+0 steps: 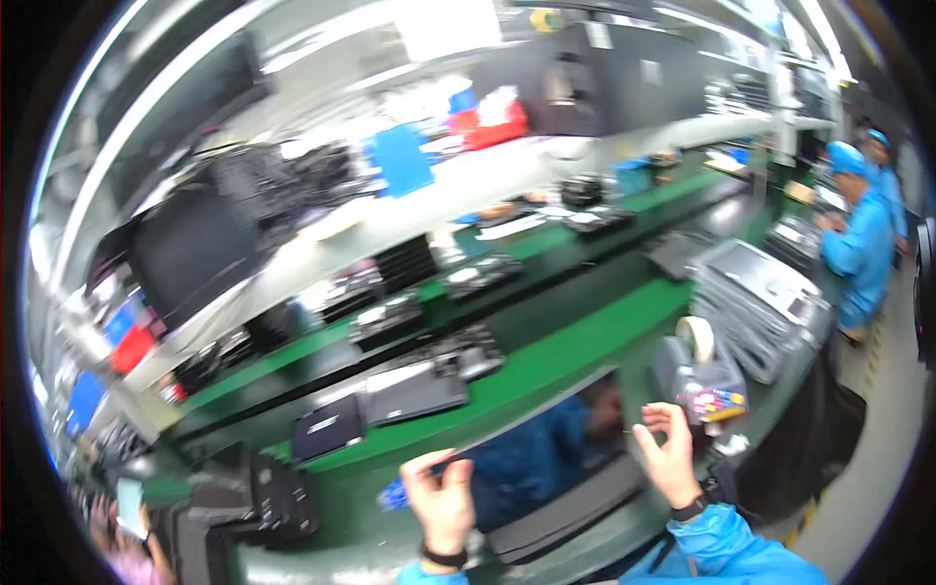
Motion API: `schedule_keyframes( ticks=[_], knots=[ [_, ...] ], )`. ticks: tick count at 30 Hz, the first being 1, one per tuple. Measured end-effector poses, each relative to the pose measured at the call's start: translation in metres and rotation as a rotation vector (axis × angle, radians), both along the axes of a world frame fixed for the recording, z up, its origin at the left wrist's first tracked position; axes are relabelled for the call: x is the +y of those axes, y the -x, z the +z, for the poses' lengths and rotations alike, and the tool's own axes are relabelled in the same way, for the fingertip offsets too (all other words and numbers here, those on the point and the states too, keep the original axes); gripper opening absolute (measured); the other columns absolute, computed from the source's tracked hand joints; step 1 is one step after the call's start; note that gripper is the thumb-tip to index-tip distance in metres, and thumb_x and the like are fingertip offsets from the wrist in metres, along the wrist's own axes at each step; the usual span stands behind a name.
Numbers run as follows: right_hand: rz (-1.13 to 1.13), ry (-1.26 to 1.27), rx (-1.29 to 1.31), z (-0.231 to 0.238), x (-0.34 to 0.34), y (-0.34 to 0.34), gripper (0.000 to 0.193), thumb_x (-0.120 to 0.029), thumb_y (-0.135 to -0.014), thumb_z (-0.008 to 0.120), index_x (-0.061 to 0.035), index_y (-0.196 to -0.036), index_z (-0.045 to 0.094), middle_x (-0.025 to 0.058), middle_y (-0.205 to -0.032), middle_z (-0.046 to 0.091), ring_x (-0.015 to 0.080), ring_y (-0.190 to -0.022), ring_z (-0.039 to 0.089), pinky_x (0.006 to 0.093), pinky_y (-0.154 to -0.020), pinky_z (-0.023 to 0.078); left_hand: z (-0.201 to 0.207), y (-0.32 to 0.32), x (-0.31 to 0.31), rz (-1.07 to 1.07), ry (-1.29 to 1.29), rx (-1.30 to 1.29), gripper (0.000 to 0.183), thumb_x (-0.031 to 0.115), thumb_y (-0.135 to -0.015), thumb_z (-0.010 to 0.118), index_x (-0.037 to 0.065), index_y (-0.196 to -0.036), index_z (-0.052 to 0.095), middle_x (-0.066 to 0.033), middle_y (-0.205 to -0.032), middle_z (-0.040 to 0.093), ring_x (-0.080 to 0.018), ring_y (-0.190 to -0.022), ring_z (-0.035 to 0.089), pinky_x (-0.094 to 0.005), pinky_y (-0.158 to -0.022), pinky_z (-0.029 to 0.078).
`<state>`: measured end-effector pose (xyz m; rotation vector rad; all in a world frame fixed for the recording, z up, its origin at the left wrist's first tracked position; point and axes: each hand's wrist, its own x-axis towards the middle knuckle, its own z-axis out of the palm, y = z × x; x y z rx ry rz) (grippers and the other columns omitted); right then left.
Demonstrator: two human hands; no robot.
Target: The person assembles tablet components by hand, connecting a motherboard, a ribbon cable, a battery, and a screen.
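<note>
A dark, glossy screen panel (541, 453) lies in front of me, reflecting blue sleeves. At its left end is my left hand (437, 502), fingers bent, with a gap between thumb and forefinger; blur hides whether it touches the panel's corner. My right hand (669, 456) is raised beside the panel's right end, its fingers curved and apart from the thumb, with nothing visible in them. Close beyond the right hand stands a grey tape dispenser (721, 375) with a pale roll of tape (696, 339). A long black bar-like part (570, 512) runs along the panel's near edge.
Black laptop-like parts (414, 392) lie on the green bench (561, 331) beyond the panel. Stacked grey trays (760, 302) stand at right. Black cases (258, 497) sit at left. A co-worker in blue (858, 239) stands far right; another person's arm (146, 546) shows lower left.
</note>
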<state>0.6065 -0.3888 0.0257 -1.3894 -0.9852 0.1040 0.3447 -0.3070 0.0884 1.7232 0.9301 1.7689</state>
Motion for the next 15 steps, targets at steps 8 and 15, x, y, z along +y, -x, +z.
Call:
schedule_keyframes(
  ticks=[8, 15],
  knots=[
    [-0.186, -0.013, 0.816, -0.055, -0.079, -0.062, 0.024, -0.027, -0.094, 0.054, -0.0034, -0.095, 0.053, 0.0031, -0.078, 0.056, 0.0085, -0.058, 0.049, 0.0213, -0.052, 0.041, -0.007, 0.008, -0.002, 0.091, 0.014, -0.025, 0.023, 0.007, -0.085, 0.065, 0.002, -0.104, 0.052, -0.0061, -0.091, 0.055, -0.0146, -0.08, 0.051, -0.0267, -0.075, 0.043],
    [-0.349, -0.074, 0.343, -0.016, -0.085, -0.056, 0.011, -0.016, -0.092, 0.053, -0.0054, -0.089, 0.054, 0.0037, -0.079, 0.062, 0.01, -0.064, 0.054, 0.0246, -0.055, 0.043, -0.018, 0.003, 0.003, 0.077, -0.108, -0.009, 0.03, 0.004, -0.08, 0.07, 0.005, -0.102, 0.049, -0.0063, -0.095, 0.054, -0.0135, -0.086, 0.052, -0.0246, -0.079, 0.043]
  ],
)
